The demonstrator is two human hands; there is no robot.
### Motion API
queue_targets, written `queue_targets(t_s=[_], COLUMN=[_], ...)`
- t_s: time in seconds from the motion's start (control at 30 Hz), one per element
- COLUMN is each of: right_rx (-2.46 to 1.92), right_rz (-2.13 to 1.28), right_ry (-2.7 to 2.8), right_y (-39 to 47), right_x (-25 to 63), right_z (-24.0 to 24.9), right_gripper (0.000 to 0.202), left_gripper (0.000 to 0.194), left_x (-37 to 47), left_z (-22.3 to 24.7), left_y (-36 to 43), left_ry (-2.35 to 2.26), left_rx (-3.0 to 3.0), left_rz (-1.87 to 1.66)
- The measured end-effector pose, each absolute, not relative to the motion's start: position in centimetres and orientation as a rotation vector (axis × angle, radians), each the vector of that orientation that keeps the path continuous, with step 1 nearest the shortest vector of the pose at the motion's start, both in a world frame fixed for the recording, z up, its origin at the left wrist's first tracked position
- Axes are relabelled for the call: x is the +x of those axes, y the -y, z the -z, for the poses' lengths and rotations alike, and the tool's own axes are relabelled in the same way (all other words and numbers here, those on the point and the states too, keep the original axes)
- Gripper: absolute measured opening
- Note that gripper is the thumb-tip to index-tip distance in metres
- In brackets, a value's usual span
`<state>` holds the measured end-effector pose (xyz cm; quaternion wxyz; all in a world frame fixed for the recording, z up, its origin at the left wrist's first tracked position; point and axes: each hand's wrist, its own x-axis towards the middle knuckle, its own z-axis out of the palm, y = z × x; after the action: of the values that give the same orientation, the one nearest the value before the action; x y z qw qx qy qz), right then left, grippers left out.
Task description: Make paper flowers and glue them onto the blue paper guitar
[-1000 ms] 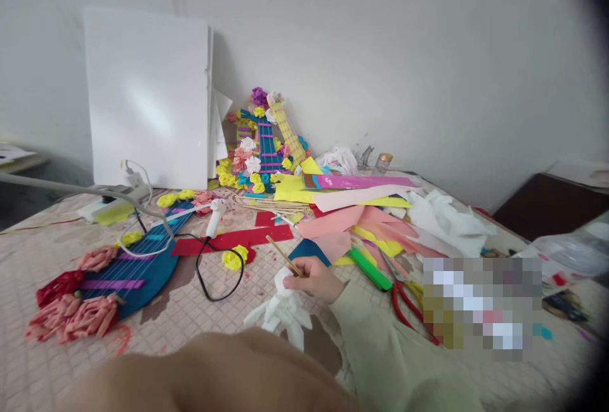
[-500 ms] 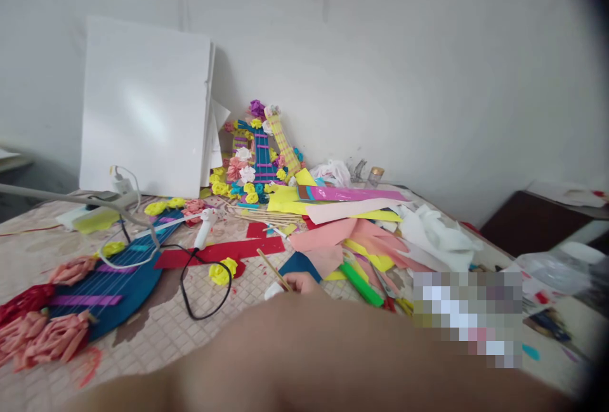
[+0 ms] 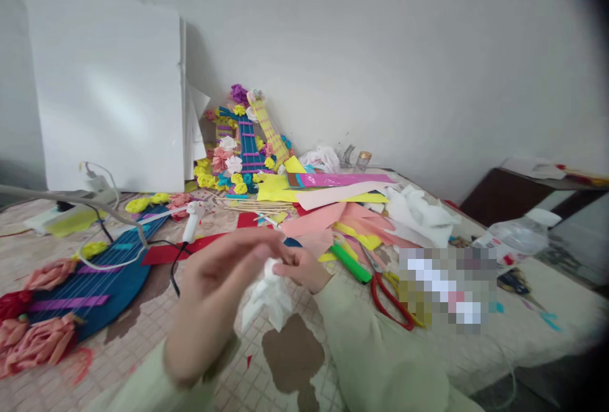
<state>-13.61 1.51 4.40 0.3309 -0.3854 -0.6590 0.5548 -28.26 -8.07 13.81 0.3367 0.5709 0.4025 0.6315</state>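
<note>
A crumpled piece of white crepe paper [image 3: 269,303] hangs between my two hands, bunched at its top and flared below. My right hand [image 3: 307,267] pinches the bunched top with thumb and fingers. From the left, my left hand [image 3: 214,291] arches over the paper, its thumb and fingers drawn together at the tips beside the right fingers. Whatever lies between the left fingertips is hidden and slightly blurred. To the left rests a blue paper guitar [image 3: 124,291] trimmed with pink, red and yellow paper flowers. A white glue gun [image 3: 191,221] stands behind the left hand.
Scissors with red handles [image 3: 387,304] and a green roll [image 3: 351,262] lie right of my hands. Beyond are coloured crepe sheets [image 3: 314,218], thin wooden sticks [image 3: 252,205] and decorated paper guitars [image 3: 247,145]. A white board [image 3: 109,94] leans on the wall; a clear plastic bottle [image 3: 518,237] lies right.
The arm that stretched across the view has drawn back, bringing the white paper nearer. My left hand now meets the right one. The wooden stick seen before is hidden; the view has shifted right.
</note>
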Motion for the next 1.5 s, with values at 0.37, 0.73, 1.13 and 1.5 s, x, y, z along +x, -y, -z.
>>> queue_targets(t_s=[0.37, 0.73, 1.13, 1.5], right_rx=[-1.039, -1.006, -1.111, -1.095], right_rz=[-1.163, -0.627, -0.251, -0.151], right_ry=[1.727, 2.267, 2.350, 2.240], right_y=[-4.5, -2.7, -2.6, -2.5], right_x=[-14.3, -12.2, -12.0, -12.4], right_z=[-6.2, -5.6, -4.6, -4.4], right_gripper=[0.019, 0.038, 0.030, 0.025], left_gripper=[0.026, 0.029, 0.029, 0.036], left_x=[-28.4, -29.1, -29.4, -30.1], left_z=[-5.7, -1.3, -2.1, -1.8], left_y=[-0.7, -0.3, 0.2, -0.4], left_ry=[-1.084, -0.927, -1.006, -1.034], left_rx=[1.212, 0.828, 0.923, 0.951], left_rz=[-1.082, -1.205, -1.189, -1.194])
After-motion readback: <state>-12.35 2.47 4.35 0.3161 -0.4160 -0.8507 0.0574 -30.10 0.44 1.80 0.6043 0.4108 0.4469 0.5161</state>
